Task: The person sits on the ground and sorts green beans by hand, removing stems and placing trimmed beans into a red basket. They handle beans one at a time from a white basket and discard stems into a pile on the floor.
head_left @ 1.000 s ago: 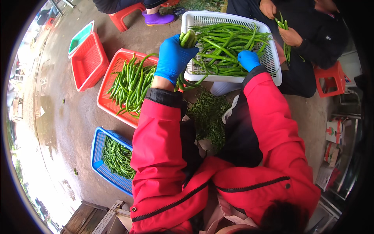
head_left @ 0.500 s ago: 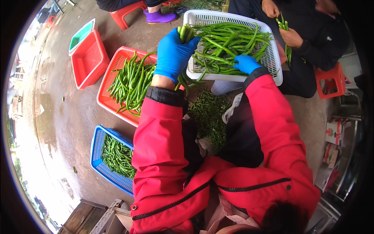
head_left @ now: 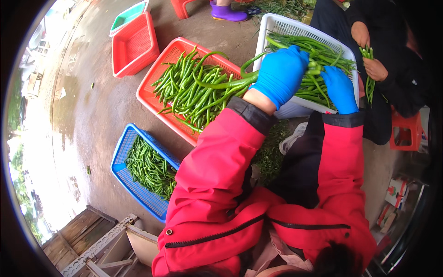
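Observation:
My left hand (head_left: 281,76), in a blue glove, is closed around a bunch of long green chili peppers (head_left: 226,85). Their thin ends trail left over a red basket (head_left: 148,85) heaped with green chili peppers (head_left: 191,90). The thick stem ends stick out on the right of the fist. There my right hand (head_left: 340,87), also gloved in blue, has its fingers bent in against the stem ends; its fingertips are partly hidden. Both hands are above the near side of a white basket (head_left: 302,24) holding more long green peppers (head_left: 318,94).
A blue basket (head_left: 143,203) of smaller green peppers stands at the near left. Beyond are a stacked red basket (head_left: 134,44) and green basket (head_left: 131,15). Green trimmings (head_left: 270,159) lie between my legs. A person's hands (head_left: 374,68) hold green stalks at the far right, near a red stool (head_left: 406,131).
My right hand has come up from the peppers in the white basket to the bunch in my left hand. The bunch now lies sideways. The view has shifted left.

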Action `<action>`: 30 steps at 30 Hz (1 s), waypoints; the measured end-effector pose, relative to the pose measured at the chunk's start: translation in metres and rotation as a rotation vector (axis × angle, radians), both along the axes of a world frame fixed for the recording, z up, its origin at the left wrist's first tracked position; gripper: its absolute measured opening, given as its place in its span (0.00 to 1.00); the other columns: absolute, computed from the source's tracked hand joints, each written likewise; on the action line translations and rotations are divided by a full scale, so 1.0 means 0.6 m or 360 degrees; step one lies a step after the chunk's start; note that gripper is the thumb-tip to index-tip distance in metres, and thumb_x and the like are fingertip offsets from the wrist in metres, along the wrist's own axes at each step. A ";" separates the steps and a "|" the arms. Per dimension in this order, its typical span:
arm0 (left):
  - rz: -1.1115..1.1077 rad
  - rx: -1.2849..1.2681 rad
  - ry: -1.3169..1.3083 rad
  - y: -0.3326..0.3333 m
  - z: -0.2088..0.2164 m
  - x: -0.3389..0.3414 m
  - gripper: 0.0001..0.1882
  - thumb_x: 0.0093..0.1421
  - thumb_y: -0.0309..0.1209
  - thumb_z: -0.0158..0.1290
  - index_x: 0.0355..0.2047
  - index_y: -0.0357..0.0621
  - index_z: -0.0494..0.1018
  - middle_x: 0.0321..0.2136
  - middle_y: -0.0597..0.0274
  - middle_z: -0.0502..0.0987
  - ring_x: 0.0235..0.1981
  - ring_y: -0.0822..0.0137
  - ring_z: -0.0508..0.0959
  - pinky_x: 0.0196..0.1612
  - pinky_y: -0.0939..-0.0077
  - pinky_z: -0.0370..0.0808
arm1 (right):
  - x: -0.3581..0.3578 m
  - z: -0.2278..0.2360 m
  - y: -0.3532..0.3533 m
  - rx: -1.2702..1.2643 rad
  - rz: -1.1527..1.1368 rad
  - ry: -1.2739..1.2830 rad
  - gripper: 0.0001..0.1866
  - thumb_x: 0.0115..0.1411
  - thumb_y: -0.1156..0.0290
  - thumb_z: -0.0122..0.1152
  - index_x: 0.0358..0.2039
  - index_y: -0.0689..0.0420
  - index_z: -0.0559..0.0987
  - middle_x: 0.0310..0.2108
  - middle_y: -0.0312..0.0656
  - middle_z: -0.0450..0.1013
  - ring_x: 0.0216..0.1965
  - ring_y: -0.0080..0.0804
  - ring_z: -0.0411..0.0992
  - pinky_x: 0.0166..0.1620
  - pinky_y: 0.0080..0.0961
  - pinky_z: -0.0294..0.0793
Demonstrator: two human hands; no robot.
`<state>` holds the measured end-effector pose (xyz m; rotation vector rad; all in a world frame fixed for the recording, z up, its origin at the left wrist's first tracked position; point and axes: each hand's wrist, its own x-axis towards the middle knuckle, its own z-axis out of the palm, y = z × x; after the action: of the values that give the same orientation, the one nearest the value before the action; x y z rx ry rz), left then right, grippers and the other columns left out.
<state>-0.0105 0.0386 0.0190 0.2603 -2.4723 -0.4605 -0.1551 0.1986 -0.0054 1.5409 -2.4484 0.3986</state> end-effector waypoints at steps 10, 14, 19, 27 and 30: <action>-0.0059 -0.0157 -0.0138 -0.012 -0.019 0.001 0.08 0.50 0.39 0.55 0.29 0.52 0.74 0.21 0.59 0.75 0.24 0.56 0.77 0.25 0.62 0.73 | 0.058 0.019 -0.026 -0.0112 0.0371 -0.0146 0.10 0.54 0.70 0.54 0.37 0.59 0.72 0.29 0.46 0.68 0.34 0.46 0.68 0.34 0.38 0.68; -0.0043 0.0006 -0.0237 -0.011 -0.010 0.002 0.11 0.49 0.43 0.57 0.29 0.54 0.74 0.21 0.57 0.76 0.24 0.53 0.76 0.25 0.61 0.72 | 0.057 0.019 -0.028 -0.0158 0.0345 0.0186 0.11 0.51 0.66 0.58 0.36 0.55 0.73 0.27 0.39 0.66 0.30 0.38 0.68 0.32 0.32 0.69; -0.0074 0.0052 -0.0306 -0.010 -0.008 0.003 0.14 0.49 0.47 0.57 0.30 0.54 0.75 0.21 0.56 0.75 0.23 0.52 0.76 0.25 0.61 0.73 | 0.054 0.016 -0.026 -0.0161 0.0328 0.0368 0.12 0.50 0.65 0.58 0.36 0.53 0.74 0.27 0.36 0.65 0.30 0.33 0.68 0.31 0.28 0.68; -0.0163 0.0067 -0.0273 -0.011 -0.024 -0.003 0.14 0.49 0.47 0.57 0.31 0.54 0.76 0.22 0.55 0.76 0.24 0.51 0.76 0.26 0.62 0.73 | 0.049 0.004 -0.028 -0.0075 0.0453 0.0590 0.09 0.51 0.68 0.55 0.34 0.52 0.74 0.26 0.34 0.64 0.30 0.30 0.66 0.31 0.26 0.67; -0.0164 0.0213 -0.0223 -0.010 -0.023 -0.002 0.15 0.49 0.47 0.58 0.30 0.52 0.76 0.21 0.54 0.76 0.23 0.51 0.76 0.26 0.62 0.73 | 0.053 0.003 -0.030 -0.0098 0.0402 0.0570 0.08 0.50 0.69 0.55 0.33 0.52 0.73 0.26 0.34 0.64 0.30 0.30 0.66 0.31 0.26 0.67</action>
<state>-0.0117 0.0326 0.0055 0.2269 -2.6036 -0.6740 -0.1231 0.1804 -0.0034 1.7295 -1.9653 0.2134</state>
